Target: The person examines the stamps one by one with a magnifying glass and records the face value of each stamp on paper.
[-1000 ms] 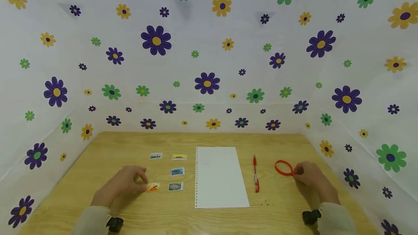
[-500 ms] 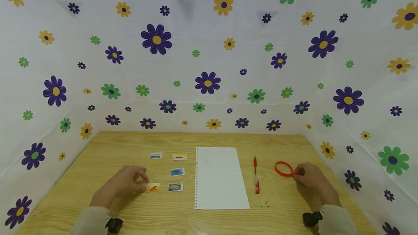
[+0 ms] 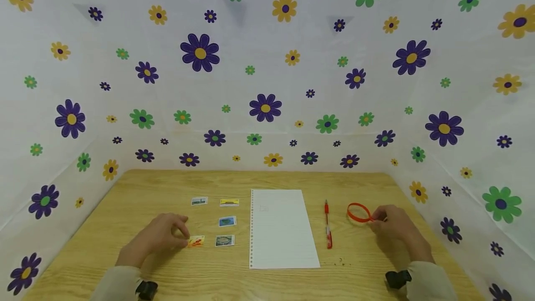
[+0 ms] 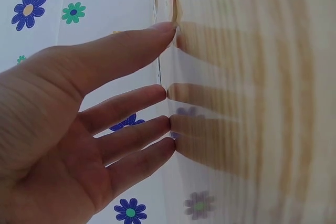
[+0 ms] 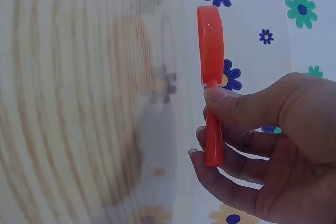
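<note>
The red magnifying glass, at the head view's lower right, has shifted leftward and slightly up with the right hand, so it is probably free to be carried. Only the right wrist view shows the handle pinched by thumb and fingers, clear of the table. Lower left, the left hand, fingers loosely extended, reaches the orange stamp; contact is hard to confirm.

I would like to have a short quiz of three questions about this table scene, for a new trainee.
1. Which hand holds the red magnifying glass?
2. True or false: the red pen lies on the lined sheet.
3. How many small pictures lie on the table? a) three b) five c) eight

Key: 1. The right hand. 2. False; the red pen lies right of the lined sheet. 3. b
</note>
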`<state>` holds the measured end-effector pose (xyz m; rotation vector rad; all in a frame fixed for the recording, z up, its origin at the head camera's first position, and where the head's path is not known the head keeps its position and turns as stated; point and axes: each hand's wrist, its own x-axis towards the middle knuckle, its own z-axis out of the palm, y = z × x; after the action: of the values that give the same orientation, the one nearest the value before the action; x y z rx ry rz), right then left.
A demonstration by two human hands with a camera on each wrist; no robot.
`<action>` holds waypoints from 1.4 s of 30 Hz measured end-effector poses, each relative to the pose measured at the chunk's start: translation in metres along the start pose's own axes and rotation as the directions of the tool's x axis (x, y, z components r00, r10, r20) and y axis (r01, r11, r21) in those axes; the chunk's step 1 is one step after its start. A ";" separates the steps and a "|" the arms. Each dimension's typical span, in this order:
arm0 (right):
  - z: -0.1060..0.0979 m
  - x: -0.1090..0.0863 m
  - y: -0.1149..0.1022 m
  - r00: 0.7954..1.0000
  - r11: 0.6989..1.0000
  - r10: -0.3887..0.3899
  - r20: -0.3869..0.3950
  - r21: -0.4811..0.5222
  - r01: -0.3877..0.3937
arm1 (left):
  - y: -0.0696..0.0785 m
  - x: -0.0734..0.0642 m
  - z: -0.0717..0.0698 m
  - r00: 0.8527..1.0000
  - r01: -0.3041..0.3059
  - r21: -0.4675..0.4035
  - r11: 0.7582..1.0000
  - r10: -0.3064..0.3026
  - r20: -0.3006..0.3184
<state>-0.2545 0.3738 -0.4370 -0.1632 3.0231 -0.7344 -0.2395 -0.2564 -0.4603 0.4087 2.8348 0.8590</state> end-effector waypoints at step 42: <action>0.065 0.040 -0.152 0.975 0.973 -0.223 0.010 0.064 0.222 | 0.002 0.000 0.000 1.000 -0.002 0.045 0.999 0.002 -0.003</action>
<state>-0.2762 0.2055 -0.4249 -0.5106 2.9922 -0.8361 -0.2392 -0.2545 -0.4589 0.4161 2.8615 0.7976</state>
